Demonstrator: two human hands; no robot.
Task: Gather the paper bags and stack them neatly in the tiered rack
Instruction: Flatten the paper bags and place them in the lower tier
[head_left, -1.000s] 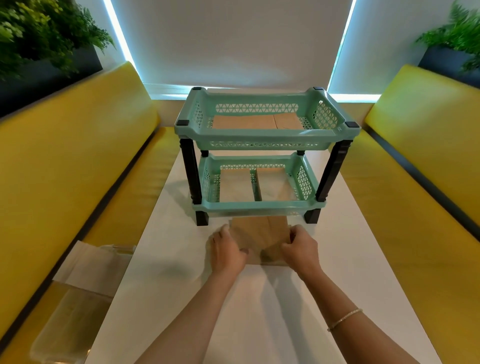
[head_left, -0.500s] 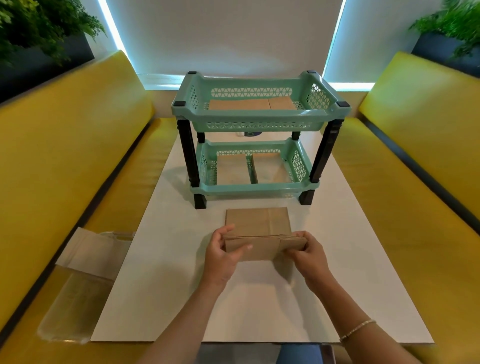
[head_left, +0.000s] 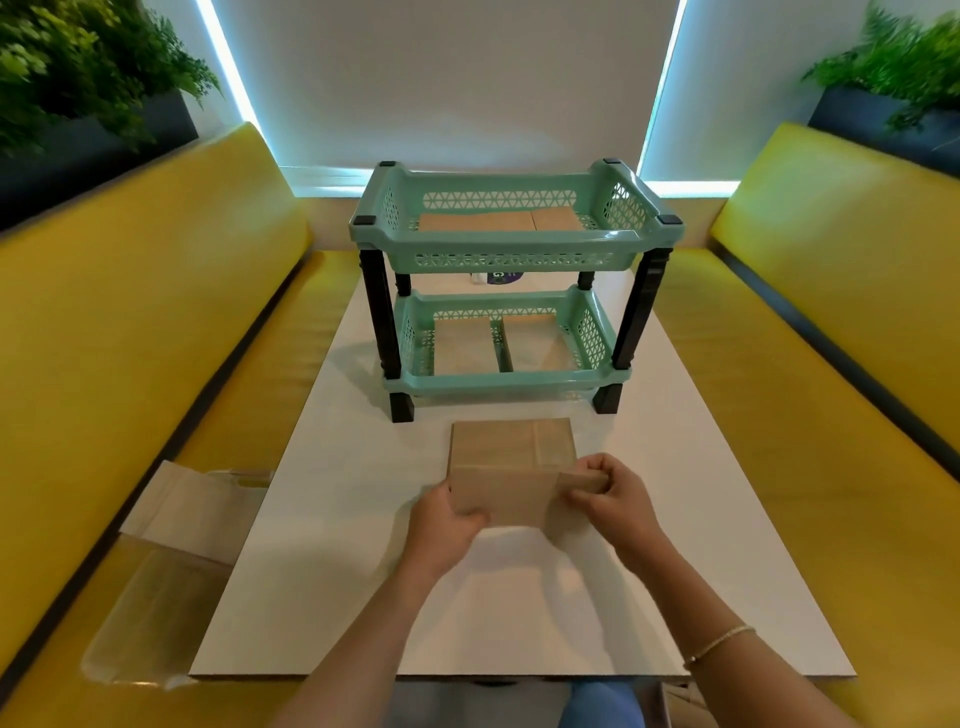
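Note:
A folded brown paper bag is held just above the white table, in front of the rack. My left hand grips its left edge and my right hand pinches its right edge. Another flat brown bag lies on the table under and beyond it. The mint green two-tier rack with black legs stands at the table's far end. Brown bags lie flat in its top tier and in its lower tier.
Yellow bench seats run along both sides of the table. On the left seat lie a white paper sheet and a clear plastic wrapper. Planters with green ferns sit behind both benches. A small purple item lies behind the rack.
Both hands have drawn back from the rack's foot toward me, lifting a folded bag off the one lying on the table. The view has pulled back too.

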